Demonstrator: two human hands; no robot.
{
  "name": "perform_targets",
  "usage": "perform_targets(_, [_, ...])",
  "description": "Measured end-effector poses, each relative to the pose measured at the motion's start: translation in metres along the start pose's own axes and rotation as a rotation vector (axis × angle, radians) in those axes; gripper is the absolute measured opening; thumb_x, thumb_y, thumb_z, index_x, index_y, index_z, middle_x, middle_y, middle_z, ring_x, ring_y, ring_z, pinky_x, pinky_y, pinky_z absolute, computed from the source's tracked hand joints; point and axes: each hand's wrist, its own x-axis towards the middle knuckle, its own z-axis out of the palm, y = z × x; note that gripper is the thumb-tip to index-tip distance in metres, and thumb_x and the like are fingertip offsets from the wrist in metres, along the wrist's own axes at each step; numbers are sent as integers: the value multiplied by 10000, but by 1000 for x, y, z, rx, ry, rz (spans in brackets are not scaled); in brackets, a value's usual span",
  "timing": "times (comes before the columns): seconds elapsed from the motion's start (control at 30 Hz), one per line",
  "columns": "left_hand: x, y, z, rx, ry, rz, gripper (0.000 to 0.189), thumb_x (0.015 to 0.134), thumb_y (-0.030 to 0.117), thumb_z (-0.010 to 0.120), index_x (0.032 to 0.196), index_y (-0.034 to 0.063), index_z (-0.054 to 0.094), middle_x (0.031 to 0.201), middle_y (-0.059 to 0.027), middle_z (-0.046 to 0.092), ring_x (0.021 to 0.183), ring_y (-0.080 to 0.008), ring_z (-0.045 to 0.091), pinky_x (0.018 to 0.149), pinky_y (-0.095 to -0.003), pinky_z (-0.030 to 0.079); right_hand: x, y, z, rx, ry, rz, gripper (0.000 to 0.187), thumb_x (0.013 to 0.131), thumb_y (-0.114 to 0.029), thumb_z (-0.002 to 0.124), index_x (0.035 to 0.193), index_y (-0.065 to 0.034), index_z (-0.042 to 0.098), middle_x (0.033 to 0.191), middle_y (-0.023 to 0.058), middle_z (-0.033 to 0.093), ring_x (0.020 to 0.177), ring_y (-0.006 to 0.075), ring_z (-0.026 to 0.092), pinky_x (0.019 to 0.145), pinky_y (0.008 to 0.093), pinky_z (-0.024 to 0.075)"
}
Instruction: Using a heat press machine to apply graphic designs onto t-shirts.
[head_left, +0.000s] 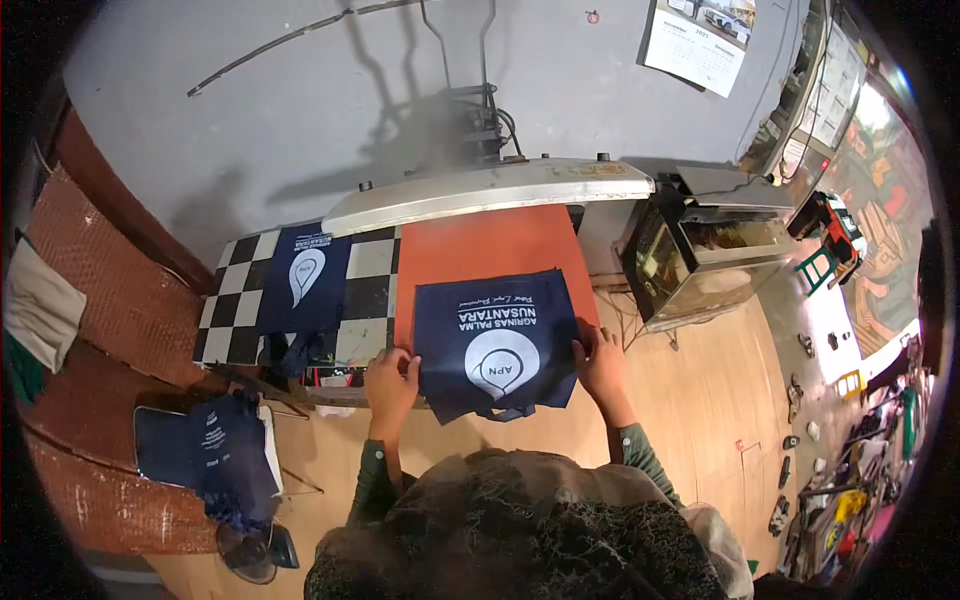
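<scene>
A navy fabric bag (442, 352) with a white logo and lettering lies upside down to me on an orange pad (487, 240). Its handle hangs over the pad's near edge, towards me. The bag's left edge is pinched by my left hand (391, 382), thumb and fingers together. On the opposite side edge, my right hand (602, 367) grips the fabric in the same way. Beyond the bag, the pale upper plate (495, 196) of a heat press stands above the far end of the pad.
Another printed navy bag (300, 262) lies on the black-and-white checkered tabletop (225, 307). More navy bags (232, 450) are draped on a chair (161, 446) at lower left. A glass aquarium (705, 262) stands right of the press. Shoes (784, 472) lie along the floor's right side.
</scene>
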Motion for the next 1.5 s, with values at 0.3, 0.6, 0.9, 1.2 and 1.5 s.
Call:
perform_targets(0.3, [35,-16,22,-284,-30,21,210,872,227,696,847,37,609,720,-113,651,654,-296,635,626,-383,476,21,5,25,82,120,155,195,845,-220,680,929,-57,616,809,99,677,805,320,631,759,454,447])
perform_targets(0.6, [99,-19,46,-175,-133,-103,187,866,301,660,862,116,633,786,-101,691,789,-335,664,731,-461,471,93,9,46,-21,26,250,260,844,-302,687,963,-71,666,890,114,706,885,314,663,863,466,424])
perform_targets(0.9, [110,-27,74,-233,86,79,186,866,260,669,864,77,637,870,-123,680,839,-357,639,744,-470,472,111,25,69,-90,108,156,259,847,-279,664,1015,-83,658,976,134,672,967,349,607,845,495,417])
perform_targets(1.2, [37,-31,56,-286,-75,86,489,957,307,560,1337,7,494,1472,-224,385,1323,-419,400,1096,-453,328,23,5,24,366,57,19,350,943,-172,556,1273,-58,578,1344,163,529,1189,377,520,1016,462,398])
perform_targets(1.5, [23,-21,55,-152,-121,34,595,978,362,500,1438,0,395,1552,-205,280,1400,-418,301,1144,-451,271,29,15,20,188,5,-73,359,970,-160,514,1301,-23,542,1403,175,483,1280,382,447,1074,450,362])
